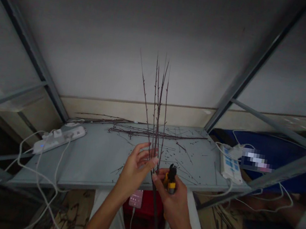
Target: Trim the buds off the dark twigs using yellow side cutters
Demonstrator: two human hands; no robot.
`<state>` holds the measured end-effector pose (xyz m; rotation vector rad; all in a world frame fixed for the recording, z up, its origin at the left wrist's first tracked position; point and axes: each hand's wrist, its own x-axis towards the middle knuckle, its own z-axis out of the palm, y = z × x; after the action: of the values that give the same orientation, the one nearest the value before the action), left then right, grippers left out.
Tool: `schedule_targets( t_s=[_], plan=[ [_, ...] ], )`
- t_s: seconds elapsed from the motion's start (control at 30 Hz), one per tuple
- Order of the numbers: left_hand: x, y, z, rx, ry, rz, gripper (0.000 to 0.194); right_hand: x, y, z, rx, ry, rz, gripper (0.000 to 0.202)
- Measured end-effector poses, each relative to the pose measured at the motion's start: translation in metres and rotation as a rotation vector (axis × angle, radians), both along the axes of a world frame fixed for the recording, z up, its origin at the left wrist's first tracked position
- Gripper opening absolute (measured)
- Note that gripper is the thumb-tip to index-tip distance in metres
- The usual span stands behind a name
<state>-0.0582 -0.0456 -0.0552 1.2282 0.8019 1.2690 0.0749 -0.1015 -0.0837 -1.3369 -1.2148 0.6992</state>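
Note:
Several thin brown twigs (pixel 158 115) stand upright as a loose bunch in front of me, their tips fanned out above the shelf. My left hand (pixel 137 164) grips the bunch low down, thumb across the stems and fingers curled behind them. Just below, on the right, my right hand (pixel 173 197) pinches the lower stems between thumb and finger. Tucked in that same hand are pliers (pixel 172 177) with yellow-and-black handles and dark jaws pointing up. The bunch's lower ends drop past the shelf edge between my legs and blur there.
More twigs (pixel 158 134) lie across the back of the grey shelf (pixel 90 159), with cut bits scattered on the right. Power strips (pixel 60 140) with white cables sit at both ends. Metal posts flank the shelf. A plugged-in phone (pixel 136 199) lies below; another person's arm (pixel 291 213) shows at right.

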Motion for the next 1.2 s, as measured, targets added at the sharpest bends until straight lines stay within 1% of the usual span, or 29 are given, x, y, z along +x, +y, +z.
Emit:
schedule_targets(
  t_s=[0.07,0.1,0.17,0.23,0.37,0.43,0.53,0.57,0.63,0.73,0.8,0.93,1.0,1.07,1.1,1.13,1.2],
  plan=[
    [0.004,-0.011,-0.005,0.034,0.033,0.114,0.051,-0.006,-0.002,-0.001,0.018,-0.045,-0.040,0.026],
    [0.005,-0.017,-0.008,0.028,0.041,0.130,0.053,-0.009,-0.003,-0.002,0.039,-0.080,-0.043,0.021],
    [0.008,-0.027,-0.014,-0.025,0.011,0.081,0.051,-0.015,-0.003,-0.003,0.091,-0.147,-0.032,0.011],
    [0.007,-0.034,-0.017,-0.081,-0.045,0.025,0.044,-0.020,-0.004,-0.003,0.134,-0.178,0.015,0.005],
    [0.001,-0.036,-0.021,-0.136,-0.127,0.035,0.033,-0.019,-0.008,-0.001,0.152,-0.162,0.157,0.014],
    [-0.003,-0.034,-0.023,-0.171,-0.159,0.045,0.032,-0.015,-0.010,0.000,0.101,-0.139,0.120,0.020],
    [-0.006,-0.032,-0.024,-0.211,-0.170,0.027,0.035,-0.005,-0.007,0.003,0.009,-0.109,-0.020,0.034],
    [-0.007,-0.033,-0.025,-0.214,-0.162,0.015,0.037,-0.001,-0.004,0.005,-0.002,-0.103,-0.035,0.039],
    [-0.005,-0.034,-0.026,-0.214,-0.138,0.013,0.039,0.004,0.005,0.011,-0.005,-0.109,-0.007,0.043],
    [0.001,-0.038,-0.027,-0.211,-0.103,0.043,0.037,0.011,0.019,0.020,0.006,-0.121,0.065,0.038],
    [0.006,-0.040,-0.027,-0.209,-0.105,0.062,0.036,0.015,0.027,0.024,0.015,-0.092,0.084,0.034],
    [0.014,-0.039,-0.024,-0.198,-0.128,0.096,0.037,0.024,0.034,0.022,0.011,-0.019,0.091,0.029],
    [0.010,-0.037,-0.027,-0.156,-0.100,0.111,0.038,0.029,0.033,0.020,0.002,0.005,0.087,0.030],
    [0.000,-0.037,-0.040,-0.122,-0.020,0.083,0.036,0.035,0.032,0.020,0.002,0.030,0.074,0.030],
    [-0.006,-0.038,-0.051,-0.120,0.038,0.030,0.037,0.037,0.031,0.020,0.006,0.042,0.070,0.031],
    [-0.013,-0.040,-0.065,-0.138,0.106,-0.067,0.038,0.040,0.030,0.021,0.011,0.055,0.067,0.031],
    [-0.023,-0.041,-0.101,-0.168,0.278,-0.320,0.040,0.046,0.029,0.024,0.011,0.095,0.058,0.032]
  ],
)
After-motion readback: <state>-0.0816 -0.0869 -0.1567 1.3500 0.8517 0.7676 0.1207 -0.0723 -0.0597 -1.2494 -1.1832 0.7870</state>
